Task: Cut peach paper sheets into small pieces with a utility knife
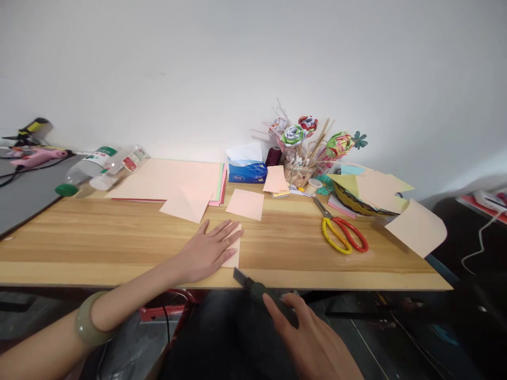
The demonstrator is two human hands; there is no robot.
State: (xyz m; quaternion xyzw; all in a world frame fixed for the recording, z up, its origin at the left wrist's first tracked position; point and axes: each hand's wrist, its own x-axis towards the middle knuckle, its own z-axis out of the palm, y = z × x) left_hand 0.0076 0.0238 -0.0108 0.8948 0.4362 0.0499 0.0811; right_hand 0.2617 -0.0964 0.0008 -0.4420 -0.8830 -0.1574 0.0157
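Observation:
My left hand [212, 249] lies flat with fingers spread on a small pale pink sheet of paper [235, 254], pressing it to the table near its front edge. My fingers cover much of that sheet. In my right hand [304, 327] is a utility knife [261, 293] with a dark green handle. Its blade points up and left, the tip close to the paper's lower edge; whether they touch I cannot tell. A square pink sheet [245, 204] lies just beyond my left hand, and another loose pink sheet [188, 205] is to its left.
Scissors [336, 229] with red and yellow handles lie to the right. Along the back are a stack of coloured paper [170, 177], a tissue pack [247, 171] and a basket of paper flowers [301, 171]. Plastic bottles [85, 169] lie at left; a paper-filled basket [356, 203] stands at right.

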